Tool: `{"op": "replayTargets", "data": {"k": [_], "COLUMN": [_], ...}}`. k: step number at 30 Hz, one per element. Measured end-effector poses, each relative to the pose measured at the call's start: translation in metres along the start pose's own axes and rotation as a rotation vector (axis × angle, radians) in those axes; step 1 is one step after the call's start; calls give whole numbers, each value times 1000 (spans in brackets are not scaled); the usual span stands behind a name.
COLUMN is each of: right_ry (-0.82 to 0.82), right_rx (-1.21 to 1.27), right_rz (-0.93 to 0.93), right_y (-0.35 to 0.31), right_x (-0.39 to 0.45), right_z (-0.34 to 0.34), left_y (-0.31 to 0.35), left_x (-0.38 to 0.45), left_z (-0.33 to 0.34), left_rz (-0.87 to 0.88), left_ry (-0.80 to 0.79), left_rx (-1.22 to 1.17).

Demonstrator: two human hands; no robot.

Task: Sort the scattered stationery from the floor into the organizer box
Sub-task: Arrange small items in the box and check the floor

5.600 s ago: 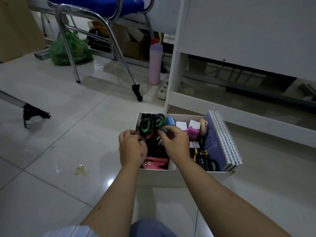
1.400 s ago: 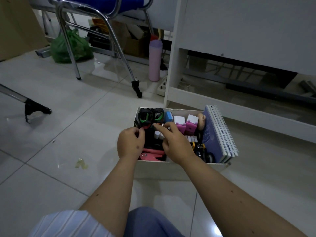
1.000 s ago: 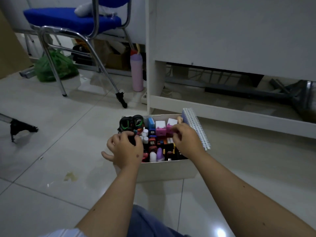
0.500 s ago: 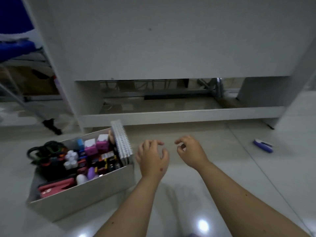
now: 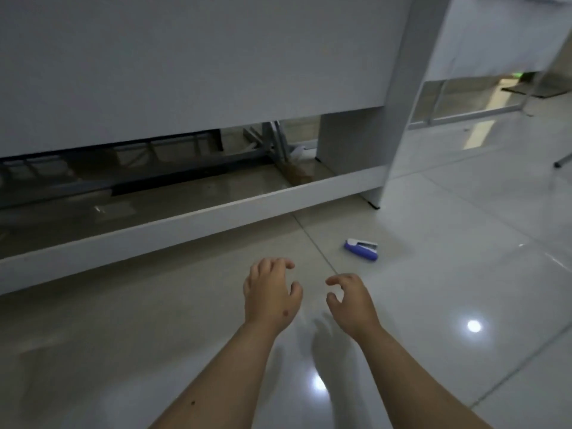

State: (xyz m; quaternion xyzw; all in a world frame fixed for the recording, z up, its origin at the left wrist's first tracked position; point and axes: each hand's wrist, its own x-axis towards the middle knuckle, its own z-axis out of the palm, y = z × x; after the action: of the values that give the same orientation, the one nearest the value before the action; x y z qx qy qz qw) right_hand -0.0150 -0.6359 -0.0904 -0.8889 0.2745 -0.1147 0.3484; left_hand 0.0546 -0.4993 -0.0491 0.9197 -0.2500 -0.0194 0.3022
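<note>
Head view: the gaze has swung right, so the organizer box has dropped out of frame. Left hand (image 5: 270,297) and right hand (image 5: 351,300) hover empty, fingers loosely curled. A purple stapler (image 5: 361,249) lies on the floor (image 5: 464,274) at one o'clock, likely next.

A purple-and-white stapler (image 5: 361,249) lies on glossy pale-grey floor tiles (image 5: 464,274) beside a white desk (image 5: 185,57)
</note>
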Motion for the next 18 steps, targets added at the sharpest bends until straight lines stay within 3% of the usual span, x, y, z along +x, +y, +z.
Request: {"op": "replayTargets", "data": {"k": [9, 18], "right_ry": [63, 178], "right_rx": [-85, -360], "right_rz": [174, 306], "right_y": [88, 100], "right_x": [93, 129], "right_z": [10, 34], "left_y": [19, -8], "left_x": [78, 70], "left_z": [116, 163], "left_rz": [52, 72], "left_ry": [-281, -267], "left_rx": [-93, -116]}}
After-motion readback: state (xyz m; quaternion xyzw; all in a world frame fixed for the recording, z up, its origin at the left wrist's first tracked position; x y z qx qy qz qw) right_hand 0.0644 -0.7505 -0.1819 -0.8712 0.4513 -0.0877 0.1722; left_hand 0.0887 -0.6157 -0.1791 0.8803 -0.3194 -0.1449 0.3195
